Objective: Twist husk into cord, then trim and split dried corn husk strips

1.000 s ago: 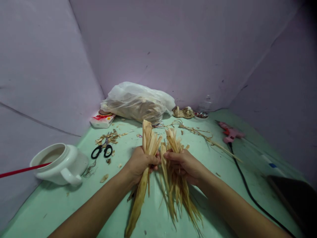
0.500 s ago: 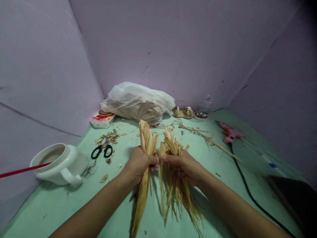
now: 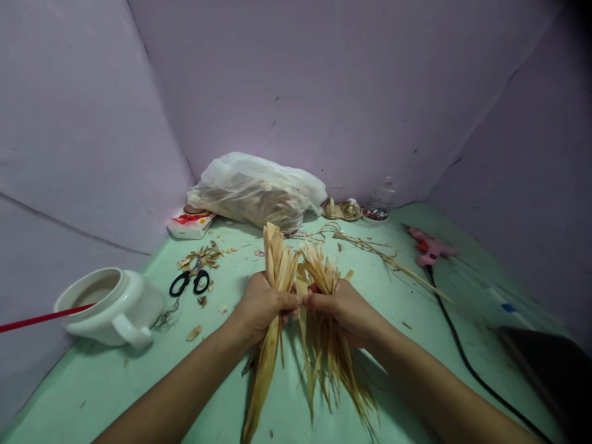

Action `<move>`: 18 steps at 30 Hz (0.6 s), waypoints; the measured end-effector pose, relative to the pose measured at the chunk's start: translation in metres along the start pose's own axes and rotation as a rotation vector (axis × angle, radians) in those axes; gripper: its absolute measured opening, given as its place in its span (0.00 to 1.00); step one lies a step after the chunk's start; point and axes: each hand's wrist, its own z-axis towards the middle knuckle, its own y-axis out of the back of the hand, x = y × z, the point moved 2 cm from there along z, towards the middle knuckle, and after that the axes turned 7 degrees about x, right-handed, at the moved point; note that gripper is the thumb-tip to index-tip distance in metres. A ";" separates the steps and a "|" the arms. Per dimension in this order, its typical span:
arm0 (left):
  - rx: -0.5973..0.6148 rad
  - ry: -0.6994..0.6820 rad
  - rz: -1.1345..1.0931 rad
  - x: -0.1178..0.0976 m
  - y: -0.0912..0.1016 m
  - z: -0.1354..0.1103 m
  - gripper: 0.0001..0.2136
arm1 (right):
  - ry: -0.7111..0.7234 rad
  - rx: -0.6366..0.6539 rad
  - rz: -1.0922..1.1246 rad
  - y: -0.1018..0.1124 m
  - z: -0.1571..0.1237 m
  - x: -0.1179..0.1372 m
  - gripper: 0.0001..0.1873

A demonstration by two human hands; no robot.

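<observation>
My left hand (image 3: 261, 305) is closed around a bundle of dried husk strips (image 3: 261, 388), with the cut ends standing up above the fist and the broad tail hanging toward me. A second bundle of finely split dried husk strips (image 3: 340, 361) is gripped in my right hand (image 3: 346, 305), its frayed ends fanning out below. Both thumbs meet in the middle, where one flat strip (image 3: 302, 327) hangs by my right thumb. The fingers behind the bundles are partly hidden.
Black-handled scissors (image 3: 190, 282) lie left among husk scraps, near a white pot (image 3: 139, 302) with a red stick (image 3: 46, 317). A plastic bag (image 3: 259, 191) stands at the back. On the right are a pink glue gun (image 3: 432, 248), its black cord (image 3: 456, 342) and thin stalks (image 3: 370, 245).
My hands have come closer together, so the thumbs now touch at the flat strip. The left bundle has shifted slightly right. Both bundles stay held.
</observation>
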 end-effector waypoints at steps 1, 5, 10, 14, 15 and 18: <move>-0.002 0.001 0.014 0.000 0.000 0.000 0.06 | 0.000 0.003 -0.009 0.000 0.000 0.000 0.06; -0.029 -0.002 0.022 0.001 -0.001 -0.001 0.05 | 0.037 0.078 -0.011 -0.004 0.000 0.001 0.03; -0.023 -0.004 -0.040 0.004 0.000 0.000 0.06 | 0.029 0.127 0.056 -0.009 -0.002 0.003 0.04; 0.022 0.020 -0.115 0.005 0.002 0.002 0.06 | -0.114 0.076 0.136 -0.002 -0.004 0.001 0.05; 0.021 0.021 -0.125 0.005 0.003 0.002 0.06 | -0.152 0.048 0.148 0.002 -0.004 0.002 0.06; -0.031 0.026 -0.138 0.002 0.008 0.004 0.06 | -0.174 -0.005 0.173 0.017 -0.005 0.012 0.08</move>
